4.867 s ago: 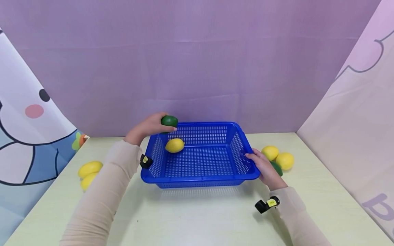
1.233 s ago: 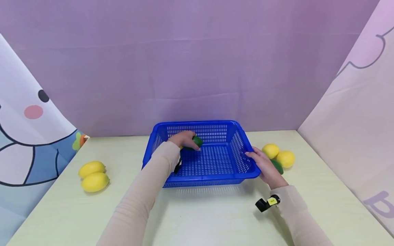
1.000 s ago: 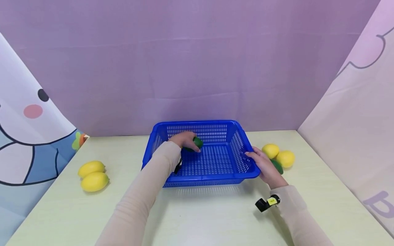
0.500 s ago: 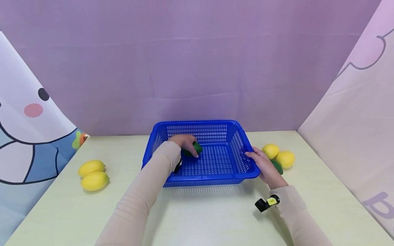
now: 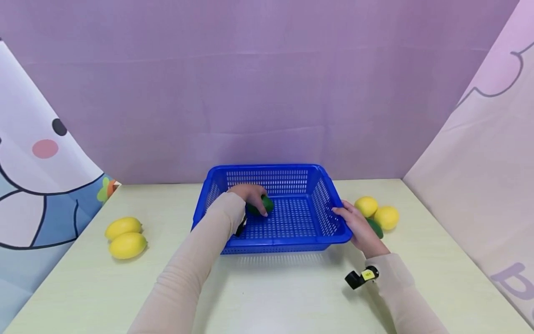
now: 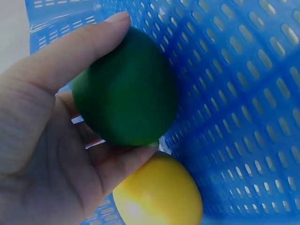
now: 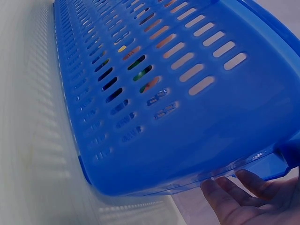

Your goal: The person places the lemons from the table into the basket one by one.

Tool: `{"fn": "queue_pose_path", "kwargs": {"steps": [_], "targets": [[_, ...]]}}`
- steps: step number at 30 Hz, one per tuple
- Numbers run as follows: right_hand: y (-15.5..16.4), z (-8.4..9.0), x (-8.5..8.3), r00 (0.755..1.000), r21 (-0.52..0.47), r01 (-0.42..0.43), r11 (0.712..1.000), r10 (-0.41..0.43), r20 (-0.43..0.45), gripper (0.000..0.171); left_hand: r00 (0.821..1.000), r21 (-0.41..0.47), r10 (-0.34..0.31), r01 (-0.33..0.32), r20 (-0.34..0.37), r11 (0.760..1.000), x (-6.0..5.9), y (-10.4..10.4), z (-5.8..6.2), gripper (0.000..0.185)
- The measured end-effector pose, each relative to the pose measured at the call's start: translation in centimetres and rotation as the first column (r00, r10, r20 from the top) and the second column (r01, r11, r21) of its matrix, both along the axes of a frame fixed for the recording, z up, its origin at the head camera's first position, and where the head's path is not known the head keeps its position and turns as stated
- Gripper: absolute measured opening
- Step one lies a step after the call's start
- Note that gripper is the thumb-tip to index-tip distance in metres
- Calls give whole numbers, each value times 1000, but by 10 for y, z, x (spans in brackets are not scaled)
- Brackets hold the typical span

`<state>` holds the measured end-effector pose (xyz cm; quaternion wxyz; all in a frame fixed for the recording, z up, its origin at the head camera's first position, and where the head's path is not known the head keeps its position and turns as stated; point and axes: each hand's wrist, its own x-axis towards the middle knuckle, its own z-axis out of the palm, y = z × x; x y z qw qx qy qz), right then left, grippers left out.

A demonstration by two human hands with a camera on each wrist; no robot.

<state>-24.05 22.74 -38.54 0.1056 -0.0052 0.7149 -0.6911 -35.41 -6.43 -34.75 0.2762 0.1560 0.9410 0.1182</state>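
My left hand (image 5: 249, 194) is down inside the blue basket (image 5: 273, 241), fingers and thumb curled round the green fruit (image 5: 263, 204). A few seconds ago I had this fruit up above the basket's back left corner; over the last second it has sunk lower and a touch nearer the basket's floor, with little movement in the last half-second. From the left wrist view the green fruit (image 6: 126, 89) sits just above a yellow lemon (image 6: 159, 192) that lies in the same corner, the two close together; I cannot tell whether they touch. I judge the fruit is almost set down but not let go, since my grip is clearly wrapped round it.

My right hand (image 5: 359, 227) has not shifted: it rests against the basket's right side, fingers at the rim. In the right wrist view the fingers (image 7: 243, 197) lie fairly straight under the edge, so it steadies the basket rather than clutches it.

Just beside that hand lie two lemons (image 5: 377, 212) with another green fruit (image 5: 374, 227) partly hidden behind it. Two more lemons (image 5: 124, 235) sit well apart on the left of the table (image 5: 292, 297).
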Motion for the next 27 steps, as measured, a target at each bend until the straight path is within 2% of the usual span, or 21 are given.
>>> {"fn": "queue_pose_path", "kwargs": {"steps": [7, 14, 23, 27], "targets": [[0, -1, 0, 1000, -19, -4, 1000, 3, -11, 54, 1000, 34, -3, 3, -21, 999, 1, -2, 2, 65], [0, -2, 0, 1000, -28, -3, 1000, 2, -8, 54, 1000, 95, 4, -3, -10, 996, 1, -7, 2, 59], [0, -3, -1, 1000, -6, 0, 1000, 0, -8, 53, 998, 146, -55, 58, -26, 988, 1, -10, 6, 56], [1, -3, -1, 1000, -6, 4, 1000, -4, -7, 54, 998, 155, -57, 59, -19, 986, 2, -10, 8, 58]]}}
